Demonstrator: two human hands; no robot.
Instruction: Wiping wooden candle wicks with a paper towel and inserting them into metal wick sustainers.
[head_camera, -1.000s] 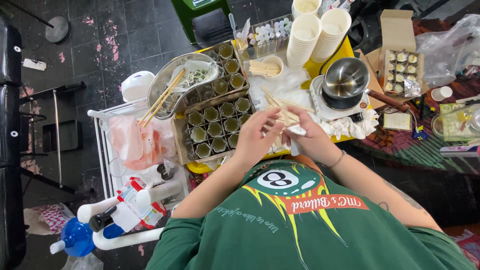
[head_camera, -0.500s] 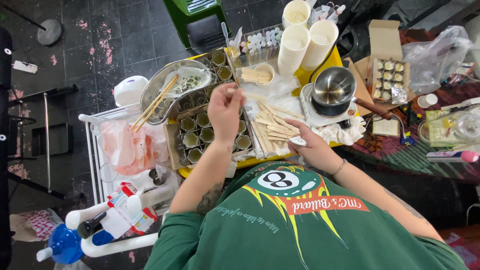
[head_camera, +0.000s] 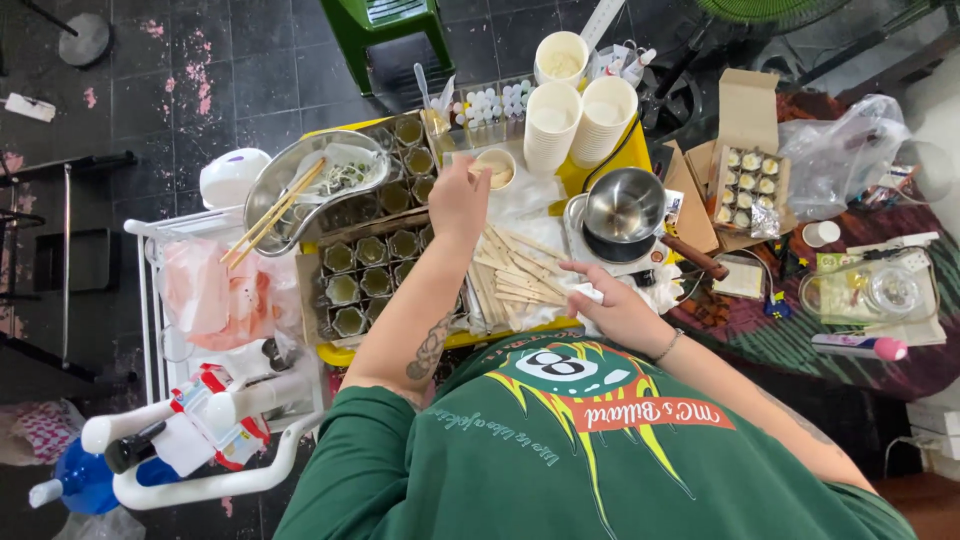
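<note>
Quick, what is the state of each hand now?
Left hand: reaches to the small cup; whether it is closed cannot be told.
Right hand: mostly open, fingers on wooden sticks.

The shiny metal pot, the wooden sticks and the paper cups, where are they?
metal pot (head_camera: 622, 205), head view, inside of the bowl.
wooden sticks (head_camera: 520, 275), head view, middle of the pile.
paper cups (head_camera: 552, 120), head view, top of the left stack.

A: Floor? 
B: Dark tiled floor (head_camera: 150, 80) w/ pink paint blotches, even daylight, no hard shadows.

A: Furniture round the yellow table (head_camera: 620, 160)? 
B: Green plastic chair (head_camera: 385, 25) just beyond it, white wire rack (head_camera: 150, 300) on its left side, patterned red rug (head_camera: 800, 330) on its right.
</note>
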